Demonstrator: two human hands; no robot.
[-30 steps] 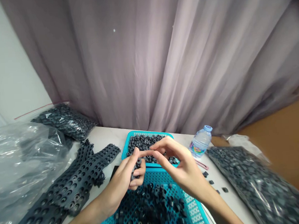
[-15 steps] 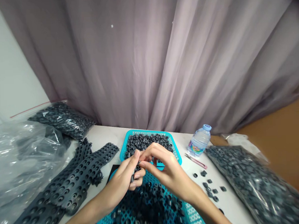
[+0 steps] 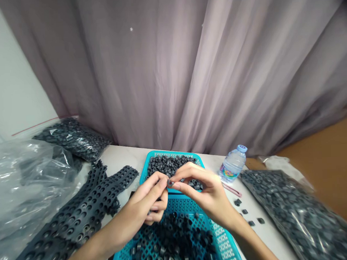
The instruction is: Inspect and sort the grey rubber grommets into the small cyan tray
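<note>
My right hand (image 3: 203,187) pinches a small dark-grey ring (image 3: 170,183); my left hand (image 3: 149,196) curls around dark pieces (image 3: 158,199). The colourful label (image 3: 228,173) on the blue-capped clear plastic bottle (image 3: 234,158) is unreadable.

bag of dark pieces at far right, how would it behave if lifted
The bag would probably sag and shift, since it looks thin and holds many small pieces. It may feel heavy, being packed so full. Its shiny surface could be slippery.
</note>
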